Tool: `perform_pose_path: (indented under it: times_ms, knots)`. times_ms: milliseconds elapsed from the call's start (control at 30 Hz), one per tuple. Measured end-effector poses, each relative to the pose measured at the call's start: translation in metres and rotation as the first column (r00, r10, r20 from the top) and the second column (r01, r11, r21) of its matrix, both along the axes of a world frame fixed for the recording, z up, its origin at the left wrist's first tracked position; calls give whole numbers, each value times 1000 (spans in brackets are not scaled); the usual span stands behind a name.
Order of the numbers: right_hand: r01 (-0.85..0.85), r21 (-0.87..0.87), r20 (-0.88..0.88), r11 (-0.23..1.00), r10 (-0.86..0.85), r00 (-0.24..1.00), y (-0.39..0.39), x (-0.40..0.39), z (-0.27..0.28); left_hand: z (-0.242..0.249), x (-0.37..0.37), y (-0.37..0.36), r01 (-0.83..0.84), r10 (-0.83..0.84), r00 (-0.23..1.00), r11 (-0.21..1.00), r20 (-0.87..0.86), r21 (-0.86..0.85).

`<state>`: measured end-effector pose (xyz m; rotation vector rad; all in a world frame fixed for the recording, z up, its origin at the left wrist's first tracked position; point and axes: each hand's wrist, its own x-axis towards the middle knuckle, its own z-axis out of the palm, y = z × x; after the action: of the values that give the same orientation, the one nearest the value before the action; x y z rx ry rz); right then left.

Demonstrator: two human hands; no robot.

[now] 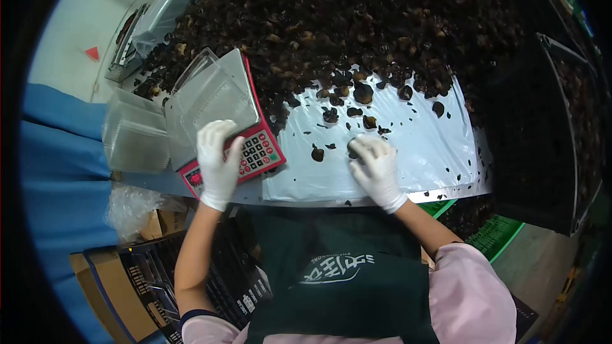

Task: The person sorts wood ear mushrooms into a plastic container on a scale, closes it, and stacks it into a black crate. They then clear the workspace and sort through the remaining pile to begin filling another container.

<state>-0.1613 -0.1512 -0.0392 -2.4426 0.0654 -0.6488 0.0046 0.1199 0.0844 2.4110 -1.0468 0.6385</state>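
Left hand (218, 169), open, lies over the scale (256, 151); right hand (380, 175) curls at a dark piece (352, 149), grip unclear: apparent pickup step, calling for a light pinch.

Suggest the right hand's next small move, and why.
Probably pinch the dark piece and carry it to the clear container on the scale: the right hand's fingertips are at that piece, and the container shows no dark pieces inside.
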Motion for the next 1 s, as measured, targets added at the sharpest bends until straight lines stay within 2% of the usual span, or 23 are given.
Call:
perform_pose_path:
  times_ms: [67,100,167,233,300,367,433,467,500,567,600,633,700,767,833,867,967,1000]
  knots:
    - [101,25,-10,995,-101,995,-28,6,-10,-11,-19,-24,92,-94,994,995,-53,-49]
    - [97,26,-9,995,-97,995,-40,17,-11,-25,-26,-36,117,-129,985,988,-116,-104]
    - [221,-41,85,974,-217,972,-66,51,-10,-61,-40,-56,138,-164,959,983,-233,-125]
    - [187,-46,96,981,-182,979,-88,102,-9,-95,-56,-82,96,-131,942,988,-309,-124]
    - [167,-75,123,983,-158,980,-102,156,-7,-123,-74,-102,-37,-3,935,994,-355,-105]
    - [217,-133,201,967,-188,961,-113,210,9,-134,-88,-115,-113,56,927,985,-371,-134]
    - [286,-178,187,941,-253,949,-124,256,19,-152,-97,-115,-146,89,930,980,-356,-137]
    - [314,-203,78,927,-304,949,-126,277,23,-153,-98,-115,-170,112,932,975,-344,-144]
    - [305,-199,80,931,-295,952,-123,284,20,-155,-96,-114,-179,122,932,974,-340,-141]
    - [139,-353,-263,925,-241,934,-105,282,39,-155,-97,-114,-223,132,906,957,-402,-187]
    - [21,-326,-346,945,-139,928,-100,283,29,-156,-97,-113,-227,137,905,956,-403,-186]
    - [-50,-383,-349,922,-94,933,-88,270,33,-160,-97,-113,-237,137,897,951,-420,-198]
    - [-279,-369,-353,887,144,924,-78,246,29,-161,-97,-112,-245,134,889,947,-438,-209]
    - [-478,-223,-343,850,391,854,-64,202,33,-158,-97,-115,-239,119,894,942,-432,-235]
    - [-568,-216,-225,794,526,820,-54,156,19,-155,-97,-116,-208,116,915,957,-387,-205]
    - [-591,-194,-235,783,548,803,-51,132,19,-154,-97,-116,-180,113,934,968,-338,-173]
    - [-611,-98,-275,786,569,775,-55,69,18,-150,-100,-116,-127,71,936,982,-344,-140]
    - [-563,-105,-290,820,516,806,-62,52,23,-147,-104,-116,-73,31,945,990,-327,-117]
